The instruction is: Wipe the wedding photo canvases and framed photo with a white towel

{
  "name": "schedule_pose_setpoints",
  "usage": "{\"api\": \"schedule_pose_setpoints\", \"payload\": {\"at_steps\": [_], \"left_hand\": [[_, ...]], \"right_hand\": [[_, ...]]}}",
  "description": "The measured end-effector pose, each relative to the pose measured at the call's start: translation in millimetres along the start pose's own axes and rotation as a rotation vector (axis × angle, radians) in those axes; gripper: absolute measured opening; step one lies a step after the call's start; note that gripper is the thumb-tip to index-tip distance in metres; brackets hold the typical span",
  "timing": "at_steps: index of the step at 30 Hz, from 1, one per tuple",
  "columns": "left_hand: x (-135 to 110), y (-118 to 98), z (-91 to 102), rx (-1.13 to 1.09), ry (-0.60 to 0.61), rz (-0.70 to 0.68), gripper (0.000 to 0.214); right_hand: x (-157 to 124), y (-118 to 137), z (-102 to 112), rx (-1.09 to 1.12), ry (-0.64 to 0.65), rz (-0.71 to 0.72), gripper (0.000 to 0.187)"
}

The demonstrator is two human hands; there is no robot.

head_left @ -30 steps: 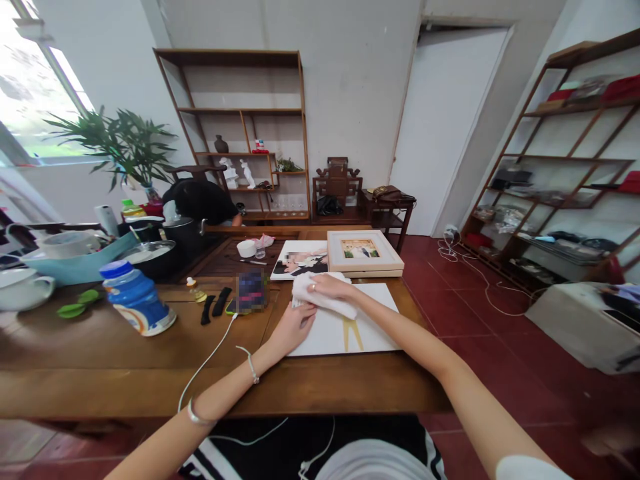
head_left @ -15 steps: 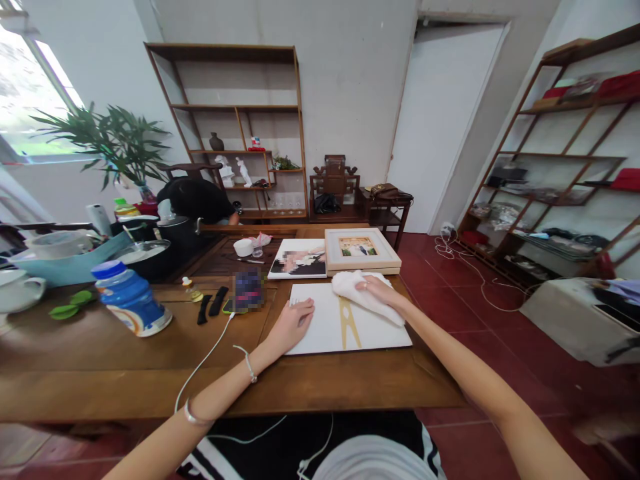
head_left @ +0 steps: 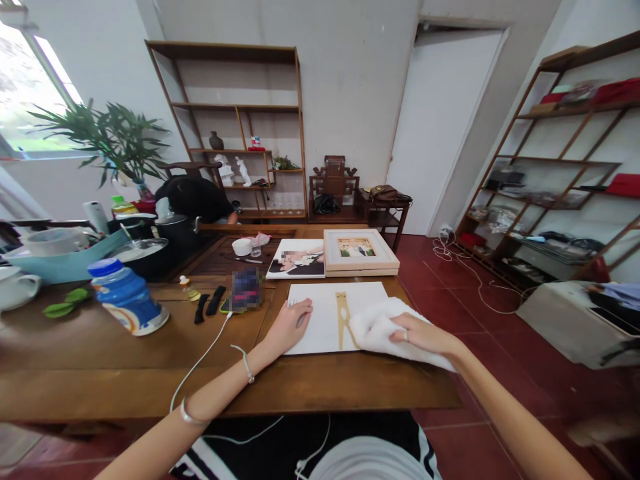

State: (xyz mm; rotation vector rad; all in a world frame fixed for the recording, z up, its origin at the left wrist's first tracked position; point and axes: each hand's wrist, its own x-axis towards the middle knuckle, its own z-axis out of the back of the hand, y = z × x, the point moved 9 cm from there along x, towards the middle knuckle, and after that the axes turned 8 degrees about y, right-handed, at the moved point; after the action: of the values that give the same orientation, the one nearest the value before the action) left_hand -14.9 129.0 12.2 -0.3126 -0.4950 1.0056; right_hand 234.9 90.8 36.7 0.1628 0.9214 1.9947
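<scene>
A white rectangular board [head_left: 320,327] lies flat on the wooden table. On it is a narrow tan cat-shaped figure [head_left: 341,313] with two long legs; I cannot tell whether it is printed or attached. My left hand [head_left: 295,323] rests on the board's left edge, fingers stretched out and holding nothing. Bunched in my right hand [head_left: 417,333] is a white towel [head_left: 383,327], pressed over the board's lower right corner. The towel hides that corner and the figure's right leg.
Behind the board are a photo panel [head_left: 296,259] and a framed picture [head_left: 357,250]. Leftward on the table [head_left: 225,380] stand a blue-capped bottle [head_left: 130,300], a dropper bottle [head_left: 190,289] and a phone with a white cable [head_left: 200,357]. Across it, a dark-haired person [head_left: 193,200] leans low.
My right hand has swept the towel from the board's upper right toward me, to the lower right corner. The figure's top has come into view. My left hand has stayed in place.
</scene>
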Motion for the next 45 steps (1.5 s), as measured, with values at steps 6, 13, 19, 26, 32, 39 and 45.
{"api": "schedule_pose_setpoints", "payload": {"at_steps": [6, 13, 19, 26, 32, 39, 45], "left_hand": [[-0.1, 0.0, 0.9, -0.008, -0.006, -0.003, 0.024], [0.1, -1.7, 1.8, -0.020, 0.008, -0.002, 0.025], [-0.2, -3.2, 2.1, -0.008, -0.002, -0.017, 0.026], [0.1, -4.1, 1.5, -0.007, 0.012, -0.005, 0.025], [0.2, -3.3, 1.9, -0.020, 0.007, -0.002, 0.025], [-0.2, -2.7, 2.4, -0.017, -0.001, -0.009, 0.025], [-0.9, -3.3, 2.2, -0.003, -0.004, -0.013, 0.026]], "right_hand": [[45.7, -33.8, 36.0, 0.185, -0.158, -0.068, 0.024], [95.9, -39.0, 62.1, 0.181, -0.268, -0.046, 0.027], [57.9, -24.2, 37.2, 0.161, -0.194, -0.037, 0.022], [-7.5, -6.4, 6.2, 0.061, 0.073, -0.105, 0.023], [37.7, -17.9, 31.9, 0.129, -0.157, -0.061, 0.028], [101.6, 19.5, 24.0, 0.025, -0.311, 0.054, 0.026], [69.0, 69.1, -28.9, -0.163, -0.137, 0.207, 0.012]]}}
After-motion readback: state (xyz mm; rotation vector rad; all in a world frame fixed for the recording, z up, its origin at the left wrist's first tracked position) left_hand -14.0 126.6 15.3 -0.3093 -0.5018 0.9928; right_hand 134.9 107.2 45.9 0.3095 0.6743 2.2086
